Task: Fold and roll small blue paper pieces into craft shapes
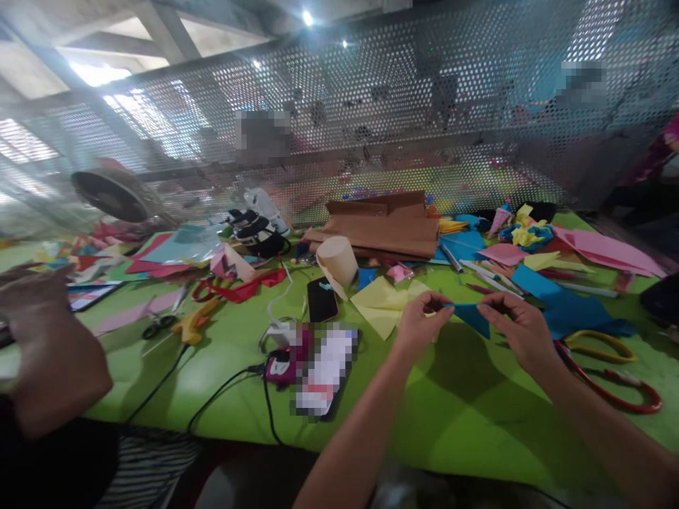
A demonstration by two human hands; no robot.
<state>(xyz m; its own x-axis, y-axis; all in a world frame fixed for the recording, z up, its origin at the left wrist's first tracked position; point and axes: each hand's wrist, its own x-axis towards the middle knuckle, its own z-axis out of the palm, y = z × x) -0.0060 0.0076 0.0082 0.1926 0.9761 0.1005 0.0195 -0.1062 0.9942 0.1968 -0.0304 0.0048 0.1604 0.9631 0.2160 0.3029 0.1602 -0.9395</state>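
Observation:
Both my hands hold one small folded piece of blue paper (474,317) above the green table (467,410). My left hand (419,324) pinches its left corner with thumb and forefinger. My right hand (517,326) pinches its right edge, fingers curled. A yellow paper sheet (385,302) lies flat just behind my left hand. More blue paper (576,307) lies behind my right hand.
Red-handled scissors (610,385) lie right of my right hand. A black phone (322,299), a paper roll (338,260), brown card (390,230), cables and a charger (276,360) sit left of centre. Another person's arm (50,353) rests at the left. Perforated mesh stands behind.

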